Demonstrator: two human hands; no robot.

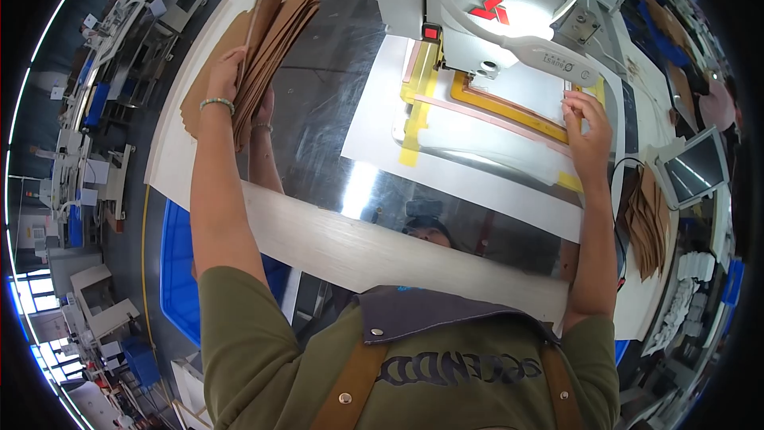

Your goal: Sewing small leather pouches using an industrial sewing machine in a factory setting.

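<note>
At the far left, my left hand [229, 68] is closed on a brown sheet, whose edge curls up from a fanned stack of brown sheets [274, 56]. Whether the sheets are leather or fabric I cannot tell. My right hand [587, 115] is at the right end of a yellow clamp frame [509, 118], its fingertips pinched together; what is between them is too small to make out. This frame lies under the head of a large white sewing machine [485, 32], on a white template with yellow tape [415, 123] and pink strips.
A shiny metal plate [318, 111] mirrors my left hand. The pale table edge [358, 243] runs before me. Below left stands a blue bin [179, 271]. On the right are a small screen [694, 169] and more brown sheets [643, 219]. Other workbenches line the left aisle.
</note>
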